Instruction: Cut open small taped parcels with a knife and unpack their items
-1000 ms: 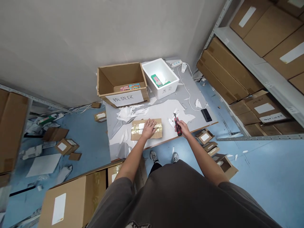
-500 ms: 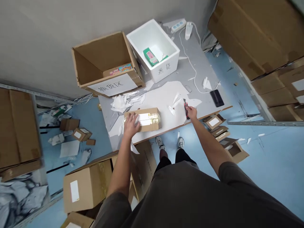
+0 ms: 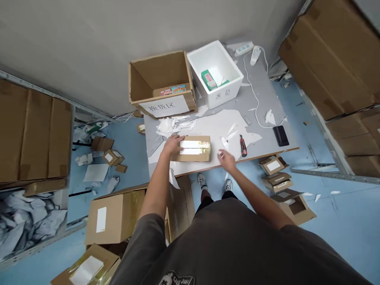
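Note:
A small cardboard box with a white label and shiny tape lies near the table's front edge. My left hand grips its left end, thumb and fingers on the top and far side. To the right of the box, apart from it, my right hand hovers with fingers loosely bent and nothing in them. A red and black utility knife rests on the tabletop, right of that hand. Torn white scraps lie between the box and the knife.
At the table's back stand a large open carton with small colourful boxes inside and a white foam box holding green packs. A phone on a white cable lies at the right. Cartons crowd the floor at left; shelves flank both sides.
My right hand has put the utility knife down on the table and moved left toward the box. The box has been turned and lies straighter, with my left hand at its left end.

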{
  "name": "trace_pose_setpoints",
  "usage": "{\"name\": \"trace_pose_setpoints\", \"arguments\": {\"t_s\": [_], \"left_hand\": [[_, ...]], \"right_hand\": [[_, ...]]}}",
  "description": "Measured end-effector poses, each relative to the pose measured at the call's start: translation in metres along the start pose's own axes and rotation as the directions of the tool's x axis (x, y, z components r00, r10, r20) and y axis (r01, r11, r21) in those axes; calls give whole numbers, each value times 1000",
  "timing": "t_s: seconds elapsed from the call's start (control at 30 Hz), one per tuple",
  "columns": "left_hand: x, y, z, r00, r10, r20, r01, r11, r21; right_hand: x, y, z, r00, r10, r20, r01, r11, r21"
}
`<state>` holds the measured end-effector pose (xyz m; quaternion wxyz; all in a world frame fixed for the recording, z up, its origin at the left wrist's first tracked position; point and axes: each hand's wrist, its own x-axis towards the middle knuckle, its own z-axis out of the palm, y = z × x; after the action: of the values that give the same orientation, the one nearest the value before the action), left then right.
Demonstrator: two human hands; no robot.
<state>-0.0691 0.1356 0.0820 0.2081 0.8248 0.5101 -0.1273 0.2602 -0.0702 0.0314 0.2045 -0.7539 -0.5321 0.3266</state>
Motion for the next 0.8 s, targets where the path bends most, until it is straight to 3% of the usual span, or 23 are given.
{"name": "trace_pose_setpoints", "arguments": {"t_s": [0.1,0.2,0.33,0.43,0.57,0.7,0.8], "left_hand": [[-9,10,-8,1000,-11,-9,11,999,-34],[-23,17,-12,998,-64,-15,64,997,-49],[-50,26,1,963,-258,-81,254,965,-63],[-75,42,24,880,-452,-147,438,891,-120],[-102,70,54,824,-558,-103,527,820,-222],[-112,79,59,764,-643,-48,595,732,-331],[-114,72,48,775,-632,-5,573,706,-415]], "right_hand": [[-48,-64,45,977,-92,191,116,986,-116],[-56,-99,69,974,-35,222,87,970,-226],[-6,-120,62,984,26,177,29,953,-303],[48,-139,52,964,-8,267,103,933,-344],[100,-181,63,927,-40,374,203,889,-411],[110,-206,85,918,-113,381,279,866,-416],[89,-195,93,942,-168,290,288,848,-445]]}}
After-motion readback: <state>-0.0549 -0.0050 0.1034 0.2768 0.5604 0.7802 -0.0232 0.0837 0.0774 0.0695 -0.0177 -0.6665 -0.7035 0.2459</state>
